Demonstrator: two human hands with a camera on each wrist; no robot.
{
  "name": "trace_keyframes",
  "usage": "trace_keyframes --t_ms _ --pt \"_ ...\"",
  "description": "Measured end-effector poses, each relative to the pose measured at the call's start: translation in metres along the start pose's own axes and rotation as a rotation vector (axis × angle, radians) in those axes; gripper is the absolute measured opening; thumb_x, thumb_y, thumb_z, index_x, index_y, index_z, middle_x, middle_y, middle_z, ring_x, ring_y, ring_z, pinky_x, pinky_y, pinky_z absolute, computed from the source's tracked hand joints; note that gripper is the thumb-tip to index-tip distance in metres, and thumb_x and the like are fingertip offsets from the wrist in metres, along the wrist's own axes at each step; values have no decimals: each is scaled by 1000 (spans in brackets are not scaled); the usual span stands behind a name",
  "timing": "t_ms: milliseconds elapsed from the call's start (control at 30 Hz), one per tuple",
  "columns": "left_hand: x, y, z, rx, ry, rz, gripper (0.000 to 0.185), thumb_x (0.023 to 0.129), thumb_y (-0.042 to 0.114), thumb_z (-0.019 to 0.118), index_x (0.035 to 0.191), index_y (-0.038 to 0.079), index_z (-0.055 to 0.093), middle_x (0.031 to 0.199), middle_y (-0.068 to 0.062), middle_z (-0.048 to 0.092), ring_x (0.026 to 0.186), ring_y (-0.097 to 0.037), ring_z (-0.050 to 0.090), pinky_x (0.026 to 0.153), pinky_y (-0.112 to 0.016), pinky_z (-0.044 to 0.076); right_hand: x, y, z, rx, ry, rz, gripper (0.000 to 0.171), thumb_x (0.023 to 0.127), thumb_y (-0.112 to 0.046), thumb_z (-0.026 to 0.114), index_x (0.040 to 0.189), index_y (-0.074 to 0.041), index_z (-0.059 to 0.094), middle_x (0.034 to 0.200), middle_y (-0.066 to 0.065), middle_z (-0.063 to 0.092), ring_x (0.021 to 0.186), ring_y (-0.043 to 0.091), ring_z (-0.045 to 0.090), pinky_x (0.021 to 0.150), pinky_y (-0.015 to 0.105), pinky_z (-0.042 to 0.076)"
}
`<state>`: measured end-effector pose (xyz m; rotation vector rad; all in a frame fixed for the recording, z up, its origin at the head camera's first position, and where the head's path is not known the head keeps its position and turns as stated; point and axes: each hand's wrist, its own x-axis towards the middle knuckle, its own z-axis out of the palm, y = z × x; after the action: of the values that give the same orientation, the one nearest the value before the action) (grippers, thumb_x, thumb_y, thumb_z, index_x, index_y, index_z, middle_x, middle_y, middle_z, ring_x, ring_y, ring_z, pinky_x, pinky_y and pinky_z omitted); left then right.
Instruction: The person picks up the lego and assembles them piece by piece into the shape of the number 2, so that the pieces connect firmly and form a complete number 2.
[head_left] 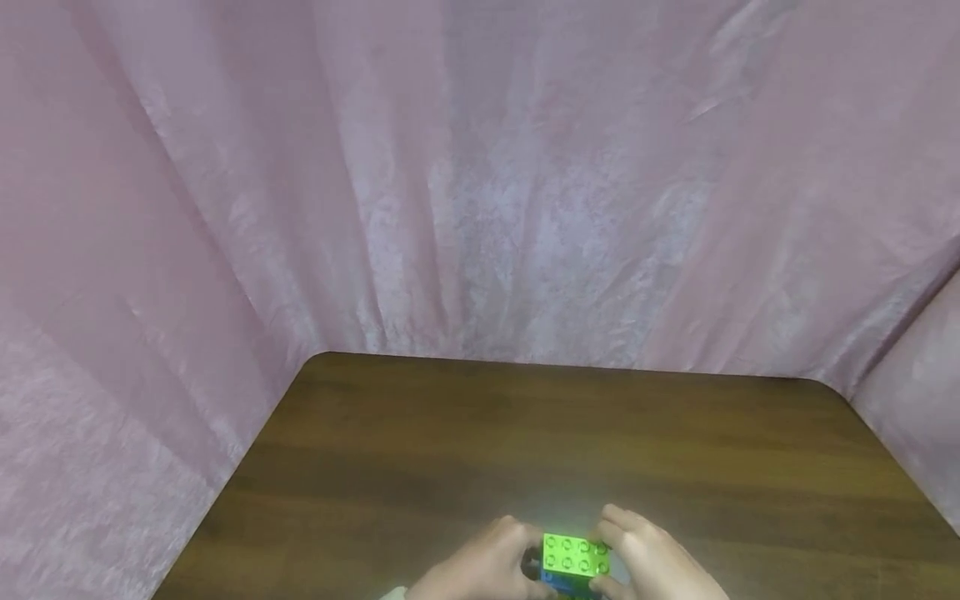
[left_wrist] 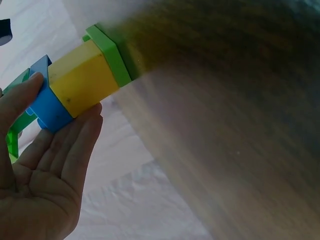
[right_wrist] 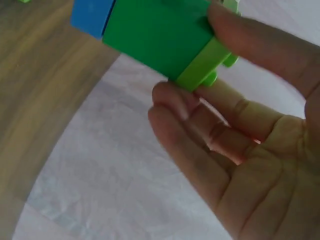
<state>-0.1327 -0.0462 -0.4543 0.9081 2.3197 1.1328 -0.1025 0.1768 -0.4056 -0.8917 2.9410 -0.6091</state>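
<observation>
Both hands are at a stack of toy building bricks (head_left: 576, 557) near the front of the table. In the left wrist view the stack shows a green base piece (left_wrist: 109, 55), a yellow brick (left_wrist: 84, 77) and a blue brick (left_wrist: 54, 107). My left hand (head_left: 487, 567) holds the blue brick, thumb on one side and fingers on the other. From the right, my right hand (head_left: 656, 562) pinches the upper end between thumb and fingers, at a dark green brick (right_wrist: 157, 37) capped by a light green studded brick (right_wrist: 202, 65). The stack's lower part is hidden in the head view.
The brown wooden table (head_left: 525, 433) has rounded far corners. Pink curtains (head_left: 540, 183) hang behind it and along both sides.
</observation>
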Motion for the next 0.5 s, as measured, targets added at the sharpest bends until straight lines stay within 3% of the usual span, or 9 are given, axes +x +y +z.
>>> trace_keyframes --t_ms 67,233,267,333,500 --pt "-1 1 0 -10 5 -14 22 78 13 78 99 16 73 88 14 72 74 8 61 68 -11 51 1 -1 -2 3 -8 13 30 69 -24 86 92 -18 67 96 -12 59 85 7 59 69 29 56" --pt "2 4 -1 121 34 31 21 79 16 78 100 17 73 87 13 73 74 9 60 66 -7 49 5 -4 -10 0 -25 89 32 65 -22 88 90 -17 70 110 6 68 96 25 66 77 42 58" --pt "2 5 -1 140 40 33 21 79 16 78 99 17 73 87 14 73 74 10 59 66 -7 49 6 -5 -11 7 -26 99 31 64 -22 88 89 -18 71 111 6 68 96 24 67 77 42 58" --pt "1 6 -1 149 40 25 20 79 17 78 97 18 73 87 15 72 73 10 59 65 -7 49 7 -6 -13 33 -36 101 28 64 -22 87 85 -22 69 99 -7 66 86 11 63 70 31 56" --pt "-3 7 0 9 13 -63 18 77 16 79 94 20 73 83 16 72 70 8 60 65 -11 51 7 -5 -15 169 -65 92 26 64 -17 83 81 -25 66 79 -22 52 72 -5 49 59 17 44"
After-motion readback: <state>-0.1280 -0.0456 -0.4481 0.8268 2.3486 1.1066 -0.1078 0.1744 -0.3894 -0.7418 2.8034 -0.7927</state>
